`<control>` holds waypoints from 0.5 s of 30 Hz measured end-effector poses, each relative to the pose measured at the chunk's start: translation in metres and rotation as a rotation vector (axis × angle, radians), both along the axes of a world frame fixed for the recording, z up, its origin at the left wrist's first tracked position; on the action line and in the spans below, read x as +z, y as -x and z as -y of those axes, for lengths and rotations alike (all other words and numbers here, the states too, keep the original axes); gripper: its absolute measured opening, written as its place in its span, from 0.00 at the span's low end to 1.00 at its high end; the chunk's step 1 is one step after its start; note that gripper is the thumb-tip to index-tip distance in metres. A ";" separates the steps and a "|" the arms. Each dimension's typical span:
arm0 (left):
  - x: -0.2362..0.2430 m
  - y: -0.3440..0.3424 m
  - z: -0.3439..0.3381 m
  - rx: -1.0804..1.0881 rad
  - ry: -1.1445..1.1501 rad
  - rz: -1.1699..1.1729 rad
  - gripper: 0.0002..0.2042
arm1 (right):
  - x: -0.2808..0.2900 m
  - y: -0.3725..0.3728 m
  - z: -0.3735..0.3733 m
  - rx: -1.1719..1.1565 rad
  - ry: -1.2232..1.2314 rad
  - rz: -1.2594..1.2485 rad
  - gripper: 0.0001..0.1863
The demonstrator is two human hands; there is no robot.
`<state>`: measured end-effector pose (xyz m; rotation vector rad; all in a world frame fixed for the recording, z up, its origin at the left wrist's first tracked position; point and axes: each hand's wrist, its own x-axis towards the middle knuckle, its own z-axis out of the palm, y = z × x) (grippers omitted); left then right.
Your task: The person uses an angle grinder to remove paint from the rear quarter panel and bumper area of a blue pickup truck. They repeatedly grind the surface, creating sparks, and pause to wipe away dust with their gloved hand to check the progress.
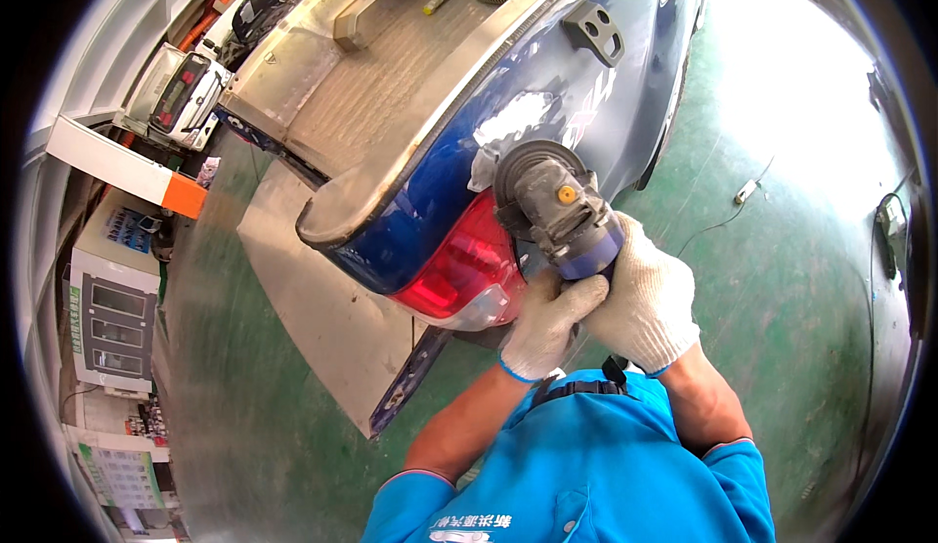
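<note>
Both my hands wear white knitted gloves and are closed round an angle grinder [562, 206]. My right hand [650, 294] wraps the rear of its body, while my left hand [549, 323] grips beside it, thumb toward the right hand. The grinder's dark round disc end lies over the side of a blue pickup truck bed [430, 176], just above the red tail light [464, 260]. A bare, whitish sanded patch [513, 118] shows on the blue paint next to the disc. Whether the disc touches the panel cannot be made out.
The truck's lowered tailgate [313, 299] juts out at the left. A metal bracket [594, 35] stands out from the truck's side. On the green floor lie a cable with a connector [746, 191]. A white vehicle [191, 98] and a grey cabinet [115, 299] stand farther left.
</note>
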<state>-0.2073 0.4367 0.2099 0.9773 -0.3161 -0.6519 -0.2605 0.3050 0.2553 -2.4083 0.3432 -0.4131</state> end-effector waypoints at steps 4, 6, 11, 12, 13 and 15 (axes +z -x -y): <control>-0.004 0.005 0.005 -0.053 -0.013 0.015 0.25 | -0.006 0.006 0.006 -0.019 -0.033 0.020 0.40; -0.003 0.006 0.007 -0.051 -0.065 0.010 0.24 | -0.006 0.008 0.012 -0.017 -0.069 -0.046 0.38; -0.002 0.008 0.008 -0.022 -0.115 0.015 0.24 | -0.010 0.003 0.017 0.020 -0.089 -0.071 0.36; 0.004 0.008 0.009 -0.017 -0.103 0.014 0.24 | -0.008 0.002 0.016 0.024 -0.102 -0.065 0.36; 0.008 0.008 0.008 -0.011 -0.094 0.013 0.24 | -0.007 0.002 0.015 0.033 -0.112 -0.061 0.35; 0.010 0.006 0.003 -0.015 -0.164 0.048 0.23 | -0.003 0.000 0.013 0.050 -0.133 -0.051 0.35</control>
